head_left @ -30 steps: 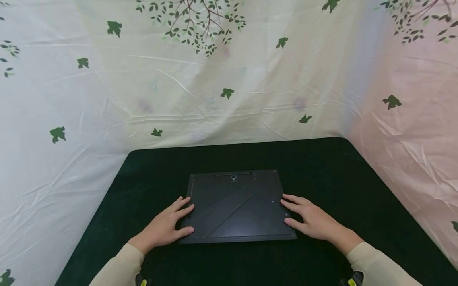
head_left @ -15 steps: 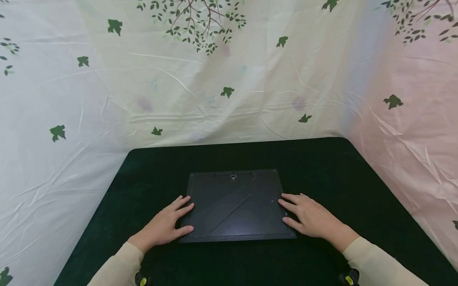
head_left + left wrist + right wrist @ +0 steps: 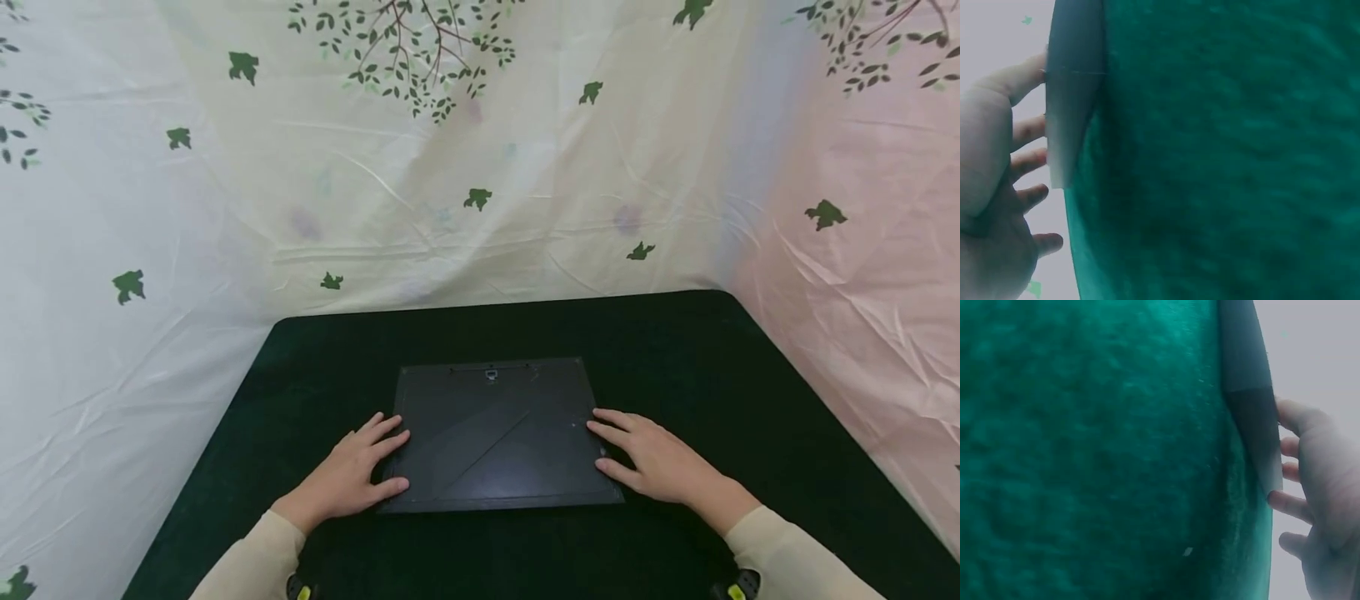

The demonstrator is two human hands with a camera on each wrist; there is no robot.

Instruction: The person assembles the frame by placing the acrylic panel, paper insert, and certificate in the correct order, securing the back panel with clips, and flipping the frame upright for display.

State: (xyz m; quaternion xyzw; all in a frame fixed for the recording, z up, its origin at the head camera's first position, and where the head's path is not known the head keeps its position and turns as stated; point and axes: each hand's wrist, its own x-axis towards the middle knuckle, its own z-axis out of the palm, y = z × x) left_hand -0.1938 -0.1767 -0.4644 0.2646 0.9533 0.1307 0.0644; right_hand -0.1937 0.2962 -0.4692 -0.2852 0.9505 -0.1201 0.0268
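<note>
A dark rectangular picture frame (image 3: 495, 454) lies on the table with its back up. Its back panel carries a small metal hanger (image 3: 491, 375) near the far edge and a slanting line across the middle. My left hand (image 3: 348, 475) touches the left edge, fingers spread and relaxed, thumb at the near left corner. At the opposite edge, my right hand (image 3: 660, 467) rests its fingertips in the same loose way. Both wrist views show the frame's side edge beside the fingers of the left hand (image 3: 997, 162) and right hand (image 3: 1329, 481). The frame's front is hidden.
Dark green cloth (image 3: 480, 554) covers the table under the frame. Behind and at both sides hang pale curtains (image 3: 555, 167) printed with leaves and branches. The table's far edge (image 3: 495, 308) meets the back curtain. A tiny pale speck (image 3: 1188, 552) lies on the cloth.
The right fingertips shifted slightly inward over the frame's edge, then back outward. The left hand and the frame stay in place; the head view shifts slightly.
</note>
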